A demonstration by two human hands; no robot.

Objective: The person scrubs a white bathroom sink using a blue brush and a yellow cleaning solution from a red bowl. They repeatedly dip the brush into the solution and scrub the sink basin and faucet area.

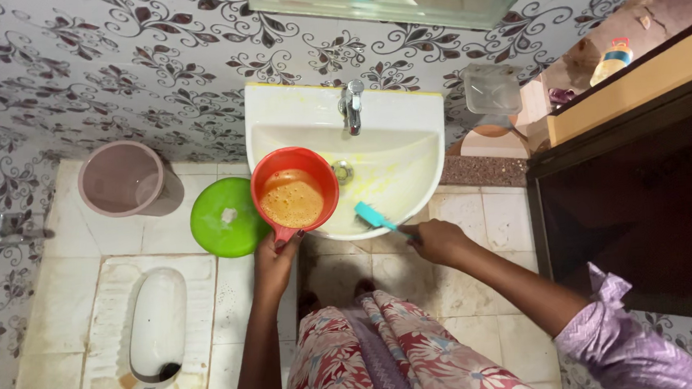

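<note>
Left hand [274, 259] grasps red mug [294, 191] of foamy liquid over washbasin [409, 186], right hand [437, 239] clenched on teal brush [373, 216]; best keep mug level, scrub rim.

A red mug [295, 191], teal brush [373, 215], white sink [408, 167], green bucket [221, 218], pink bin [121, 179]; grey floral swirls pattern the wall tiles [74, 67].

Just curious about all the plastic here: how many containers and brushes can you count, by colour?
Red mug: 1
Green basin: 1
Pink bucket: 1
Clear tub: 1
Teal brush: 1
Total: 5
</note>
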